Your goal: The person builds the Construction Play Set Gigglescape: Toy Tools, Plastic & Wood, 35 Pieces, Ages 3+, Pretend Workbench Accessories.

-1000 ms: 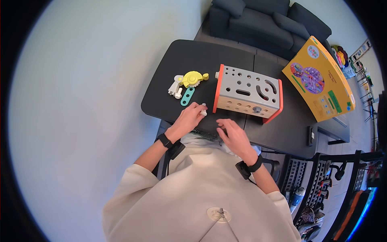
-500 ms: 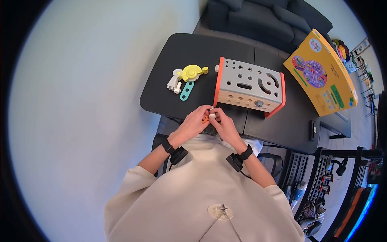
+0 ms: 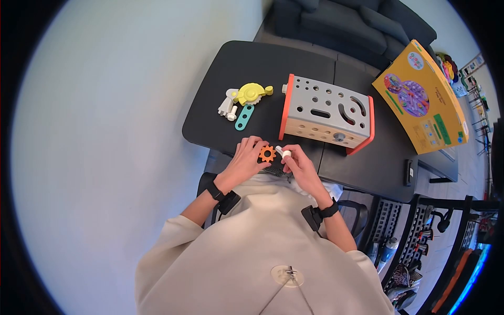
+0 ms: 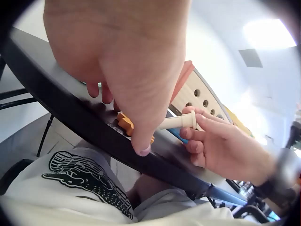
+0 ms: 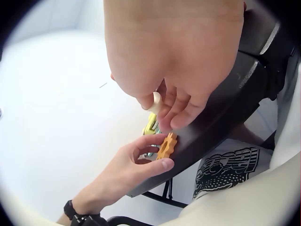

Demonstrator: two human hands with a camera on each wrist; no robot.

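My left hand [image 3: 243, 161] pinches an orange toy gear [image 3: 268, 149] between thumb and fingers, over the table's near edge. A hole runs through the gear's middle, seen edge-on in the right wrist view. Just to its right, my right hand [image 3: 303, 168] pinches a white toy bolt [image 4: 182, 121] by its head end. The bolt's shank points left toward the gear, and in the head view a small gap separates them. Beyond my hands stands a grey-topped wooden toolbox [image 3: 328, 106] with red ends and many holes and slots.
Left of the toolbox lie a yellow toy saw piece [image 3: 251, 93], a teal strip with holes [image 3: 244, 118], and white pieces [image 3: 228, 107]. An upright yellow carton [image 3: 428, 102] stands at the right. A small black object [image 3: 408, 172] lies near the table's right corner.
The left hand first held a white piece while the right was free. Both hands then met around the gear and bolt. Now the right hand has drawn the bolt away to the right.
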